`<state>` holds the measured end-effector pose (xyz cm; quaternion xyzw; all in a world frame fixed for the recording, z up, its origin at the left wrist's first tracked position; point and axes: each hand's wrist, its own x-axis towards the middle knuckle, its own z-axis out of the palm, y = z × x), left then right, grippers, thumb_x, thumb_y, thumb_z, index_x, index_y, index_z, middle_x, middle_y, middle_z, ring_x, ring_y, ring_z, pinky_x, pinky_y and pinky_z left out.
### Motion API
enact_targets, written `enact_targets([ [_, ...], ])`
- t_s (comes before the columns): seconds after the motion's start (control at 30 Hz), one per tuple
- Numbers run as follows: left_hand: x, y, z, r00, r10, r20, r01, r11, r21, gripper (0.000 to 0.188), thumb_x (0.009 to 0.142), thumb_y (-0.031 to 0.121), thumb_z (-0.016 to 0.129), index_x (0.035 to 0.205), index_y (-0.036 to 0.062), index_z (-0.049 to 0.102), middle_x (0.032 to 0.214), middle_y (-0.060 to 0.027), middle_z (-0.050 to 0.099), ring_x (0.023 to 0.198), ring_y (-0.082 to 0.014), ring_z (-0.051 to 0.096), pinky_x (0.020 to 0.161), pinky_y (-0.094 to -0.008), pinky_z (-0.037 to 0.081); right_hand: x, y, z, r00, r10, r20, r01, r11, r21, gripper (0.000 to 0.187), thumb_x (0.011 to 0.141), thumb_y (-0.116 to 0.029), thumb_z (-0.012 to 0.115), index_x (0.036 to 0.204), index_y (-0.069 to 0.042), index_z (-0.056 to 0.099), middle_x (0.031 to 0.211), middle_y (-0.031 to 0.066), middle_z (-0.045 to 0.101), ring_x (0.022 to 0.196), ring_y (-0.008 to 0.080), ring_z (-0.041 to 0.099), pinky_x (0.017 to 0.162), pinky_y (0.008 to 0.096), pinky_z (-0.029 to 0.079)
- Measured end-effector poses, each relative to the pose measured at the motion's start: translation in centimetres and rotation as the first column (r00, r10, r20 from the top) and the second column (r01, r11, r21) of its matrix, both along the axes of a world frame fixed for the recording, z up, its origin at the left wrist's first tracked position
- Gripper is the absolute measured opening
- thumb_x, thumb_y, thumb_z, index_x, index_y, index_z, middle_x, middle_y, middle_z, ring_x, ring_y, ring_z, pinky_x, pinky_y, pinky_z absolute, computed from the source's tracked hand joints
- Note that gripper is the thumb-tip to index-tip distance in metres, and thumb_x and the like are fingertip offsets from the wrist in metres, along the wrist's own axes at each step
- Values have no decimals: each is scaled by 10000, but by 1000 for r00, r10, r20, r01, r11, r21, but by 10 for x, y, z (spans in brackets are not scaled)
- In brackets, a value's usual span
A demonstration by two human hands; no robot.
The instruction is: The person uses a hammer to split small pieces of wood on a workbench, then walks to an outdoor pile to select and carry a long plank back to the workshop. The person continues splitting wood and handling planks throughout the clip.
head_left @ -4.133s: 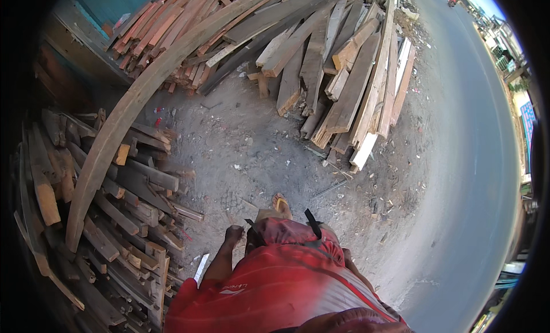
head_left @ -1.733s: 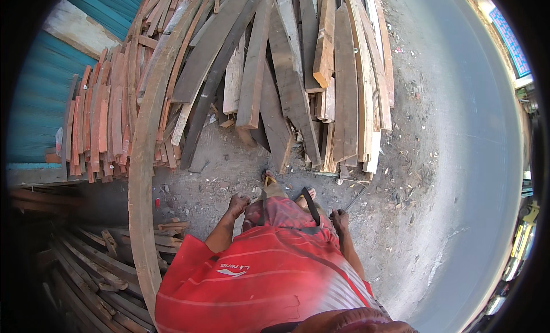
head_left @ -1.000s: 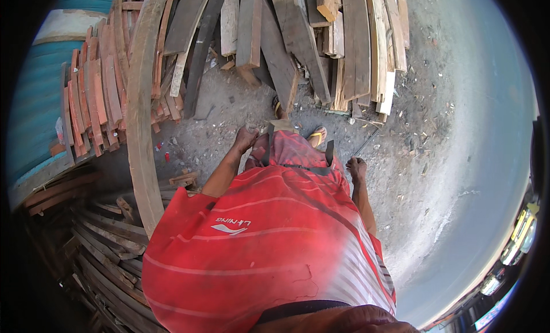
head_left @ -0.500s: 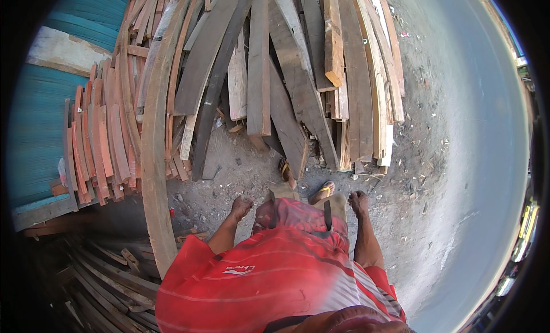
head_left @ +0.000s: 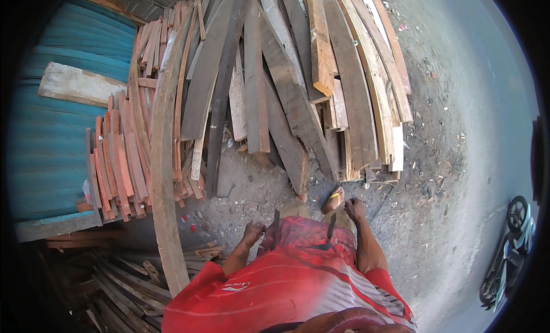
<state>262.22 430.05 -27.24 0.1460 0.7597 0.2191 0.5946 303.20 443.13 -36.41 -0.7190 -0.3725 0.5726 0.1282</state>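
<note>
Planks [head_left: 292, 104] lie piled on the ground [head_left: 246, 201] ahead, long axes running away, near ends pointing back toward the person [head_left: 269, 281]. Left hand [head_left: 253, 233] and right hand [head_left: 354, 209] hang at the sides, both curled into loose fists.

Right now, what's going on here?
A person faces a pile of planks, touching none of them. The left hand and right hand are beside the thighs, fingers curled, with nothing visible in either. A long beam runs along the person's left, with red slats left of it. A motorbike shows at far right.
</note>
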Motion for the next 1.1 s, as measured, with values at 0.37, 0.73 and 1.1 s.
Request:
enact_targets([
  [0.37, 58, 43, 28, 825, -442, -353, 473, 881, 1, 311, 838, 258, 628, 979, -19, 633, 812, -100, 652, 717, -190, 616, 650, -338, 489, 153, -81, -60, 964, -250, 90, 256, 965, -58, 231, 890, -194, 573, 814, 24, 580, 647, 86, 592, 521, 168, 584, 463, 300, 468],
  [0.73, 55, 59, 25, 894, -319, -313, 350, 936, 46, 309, 842, 276, 609, 950, -13, 635, 756, -104, 650, 659, -182, 611, 616, -337, 487, 91, -24, -40, 967, -251, -49, 252, 968, -5, 251, 896, -202, 566, 824, 38, 581, 670, 87, 609, 552, 159, 600, 507, 296, 478],
  [1.1, -19, 24, -21, 976, -141, -167, 152, 987, 56, 314, 820, 226, 631, 999, -31, 608, 808, -99, 651, 696, -163, 607, 633, -320, 487, 2, 6, -16, 991, -102, -91, 98, 994, -51, 252, 903, -212, 563, 850, 34, 579, 708, 94, 614, 575, 164, 608, 510, 300, 486],
])
